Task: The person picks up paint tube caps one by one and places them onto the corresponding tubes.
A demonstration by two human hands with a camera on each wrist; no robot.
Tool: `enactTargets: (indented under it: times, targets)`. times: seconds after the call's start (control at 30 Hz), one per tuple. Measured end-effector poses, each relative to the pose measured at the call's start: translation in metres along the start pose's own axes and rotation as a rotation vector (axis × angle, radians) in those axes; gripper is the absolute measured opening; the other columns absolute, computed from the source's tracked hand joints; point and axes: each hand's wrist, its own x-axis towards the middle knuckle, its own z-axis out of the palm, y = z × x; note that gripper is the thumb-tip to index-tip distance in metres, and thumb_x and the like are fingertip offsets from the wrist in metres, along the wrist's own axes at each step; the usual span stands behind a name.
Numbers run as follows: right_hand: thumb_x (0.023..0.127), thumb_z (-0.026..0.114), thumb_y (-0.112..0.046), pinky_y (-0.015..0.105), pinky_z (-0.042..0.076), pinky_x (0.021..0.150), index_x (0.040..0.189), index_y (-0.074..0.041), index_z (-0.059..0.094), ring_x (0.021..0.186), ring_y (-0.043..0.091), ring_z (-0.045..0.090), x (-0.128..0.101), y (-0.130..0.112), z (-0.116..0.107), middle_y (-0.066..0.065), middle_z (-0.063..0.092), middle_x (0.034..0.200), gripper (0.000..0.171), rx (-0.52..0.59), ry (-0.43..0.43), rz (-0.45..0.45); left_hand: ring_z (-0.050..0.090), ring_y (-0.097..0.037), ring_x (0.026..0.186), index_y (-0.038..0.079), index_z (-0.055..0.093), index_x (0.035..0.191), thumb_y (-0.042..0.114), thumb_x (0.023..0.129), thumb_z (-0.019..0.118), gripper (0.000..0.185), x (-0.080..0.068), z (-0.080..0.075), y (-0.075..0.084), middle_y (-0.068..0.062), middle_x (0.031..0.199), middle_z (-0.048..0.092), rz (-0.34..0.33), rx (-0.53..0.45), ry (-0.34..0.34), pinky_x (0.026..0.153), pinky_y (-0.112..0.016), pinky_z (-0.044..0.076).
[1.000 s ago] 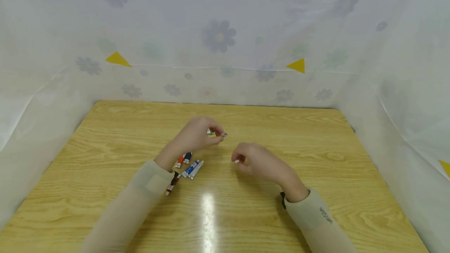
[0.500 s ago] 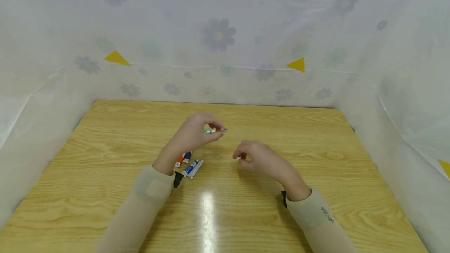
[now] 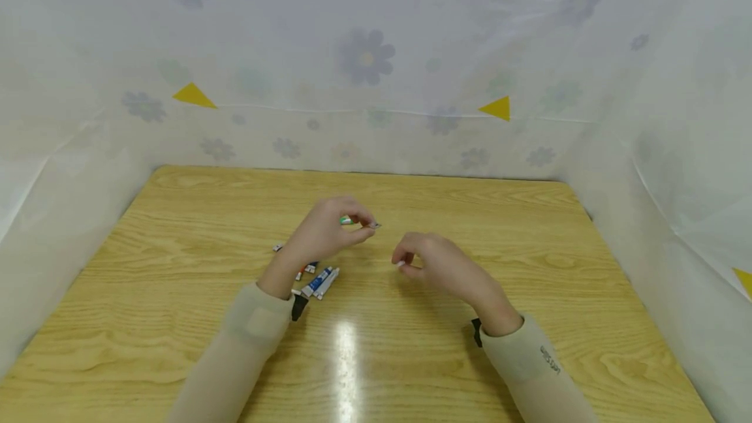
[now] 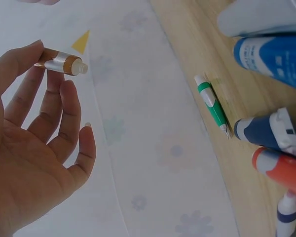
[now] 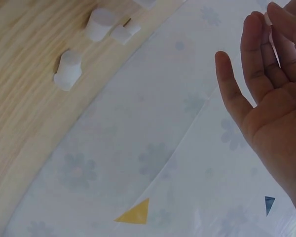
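Between thumb and fingertips, my left hand (image 3: 336,227) pinches a small brown paint tube (image 4: 56,61), raised above the table. Its threaded nozzle is uncapped and points toward the right hand. My right hand (image 3: 443,269), a short way off to the right, pinches a small white cap (image 3: 401,264), mostly covered by the fingers. Behind the left hand lies a green paint tube (image 4: 213,104). Nearer the left wrist are a blue tube (image 3: 319,281) and a silver-grey tube (image 3: 328,284) side by side, plus a navy tube (image 4: 261,133) and an orange-red tube (image 4: 280,169).
Several white cap-like pieces (image 5: 68,70) lie on the wood-grain table (image 3: 529,234) in the right wrist view. Another tube with a navy band (image 4: 288,216) lies at that view's lower right edge in the left wrist view. A flowered white curtain (image 3: 364,18) encloses the table.
The left hand bobs slightly up, then back down, with the tube. The right hand shifts a little away from me. The dark red tube by the left wrist is now covered by the forearm.
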Motion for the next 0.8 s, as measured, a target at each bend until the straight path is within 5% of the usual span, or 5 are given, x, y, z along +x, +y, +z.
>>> enactTargets:
  times: [0.17,0.8]
  targets:
    - [0.094,0.075,-0.009,0.036,0.060,0.082,0.102,-0.012,0.074,0.092,0.012,0.067,0.0000,0.0016,0.0009,-0.004,0.070,0.100,0.009,-0.022,0.021,-0.021,0.067,-0.026,0.096,0.017,0.079,0.100,0.018,0.096,0.075,0.006,-0.0007,0.0002,-0.0002,0.001,0.098,0.073,-0.007,-0.009,-0.005,0.088,-0.040,0.056]
    - [0.096,0.074,-0.011,0.035,0.060,0.079,0.109,-0.010,0.075,0.088,0.010,0.065,0.0009,0.0018,-0.0014,-0.002,0.069,0.099,0.013,-0.024,0.045,-0.008,0.065,-0.016,0.093,0.014,0.078,0.106,0.022,0.096,0.076,0.013,-0.0018,-0.0030,-0.0037,0.000,0.100,0.072,-0.043,-0.010,0.023,0.085,-0.036,0.057]
